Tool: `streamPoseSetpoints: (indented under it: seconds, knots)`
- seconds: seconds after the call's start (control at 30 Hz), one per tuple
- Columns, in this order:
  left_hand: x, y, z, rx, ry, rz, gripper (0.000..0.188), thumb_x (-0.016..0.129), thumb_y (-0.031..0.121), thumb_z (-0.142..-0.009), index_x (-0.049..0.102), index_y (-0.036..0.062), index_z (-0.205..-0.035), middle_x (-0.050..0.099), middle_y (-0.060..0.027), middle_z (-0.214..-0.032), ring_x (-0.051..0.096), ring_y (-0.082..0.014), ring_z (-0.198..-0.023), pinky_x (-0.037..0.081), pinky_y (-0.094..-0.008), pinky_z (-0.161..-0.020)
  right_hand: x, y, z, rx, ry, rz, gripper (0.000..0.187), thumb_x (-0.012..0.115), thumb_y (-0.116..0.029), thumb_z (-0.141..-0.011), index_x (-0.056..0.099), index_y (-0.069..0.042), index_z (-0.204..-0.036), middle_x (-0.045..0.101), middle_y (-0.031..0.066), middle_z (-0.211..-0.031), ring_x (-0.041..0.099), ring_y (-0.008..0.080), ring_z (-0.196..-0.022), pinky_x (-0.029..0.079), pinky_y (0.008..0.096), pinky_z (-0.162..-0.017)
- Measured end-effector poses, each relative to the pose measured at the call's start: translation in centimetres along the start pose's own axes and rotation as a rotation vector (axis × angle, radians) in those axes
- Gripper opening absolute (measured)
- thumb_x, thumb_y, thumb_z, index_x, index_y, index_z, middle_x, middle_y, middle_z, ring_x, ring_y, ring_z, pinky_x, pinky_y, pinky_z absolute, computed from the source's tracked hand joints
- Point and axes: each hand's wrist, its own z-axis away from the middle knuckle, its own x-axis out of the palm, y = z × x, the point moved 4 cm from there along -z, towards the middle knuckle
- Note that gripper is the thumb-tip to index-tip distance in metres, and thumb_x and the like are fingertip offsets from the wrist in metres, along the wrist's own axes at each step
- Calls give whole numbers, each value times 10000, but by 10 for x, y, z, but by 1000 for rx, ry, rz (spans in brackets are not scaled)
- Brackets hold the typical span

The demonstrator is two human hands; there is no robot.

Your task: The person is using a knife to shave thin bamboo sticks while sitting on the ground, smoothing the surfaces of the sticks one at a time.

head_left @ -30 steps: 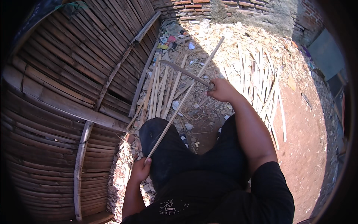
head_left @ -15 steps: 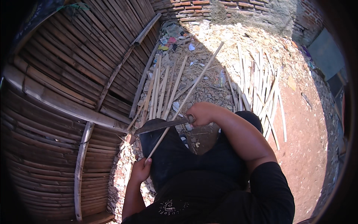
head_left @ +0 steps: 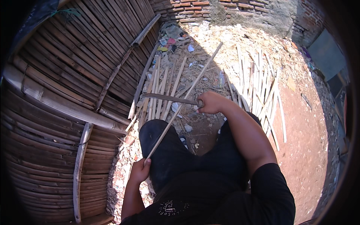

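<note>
Pale strip is gripped by left hand, long knife by right hand; left knee could get nicked if the knife's let slip.

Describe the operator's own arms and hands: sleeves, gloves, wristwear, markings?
Left hand and right hand: bare, no gloves. Left forearm and right forearm: uncovered, no watch, band or cable visible. Right sleeve: short, loose, plain black, ending near the elbow. Left sleeve edge: hard to make out.
</note>
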Motion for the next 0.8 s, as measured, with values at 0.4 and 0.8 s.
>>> streamPoseSetpoints:
  seconds: [0.4,0.8]
  knots:
    - [4,-7,2,36,56,46,508,518,467,-995,621,-11,-856,585,-200,-662,601,-337,-625,446,-421,-606,-31,20,12,101,100,-38,558,778,-392,-765,664,8,-1137,682,242,-1054,647,395,-1034,504,459,-907]
    - [4,-7,-1,82,55,43,521,513,489,-993,645,-8,-903,608,-207,-678,630,-365,-653,457,-431,-618,10,-25,6,-77,-97,54,481,795,-344,-741,682,-49,-1104,688,215,-1060,648,393,-1027,513,474,-879]
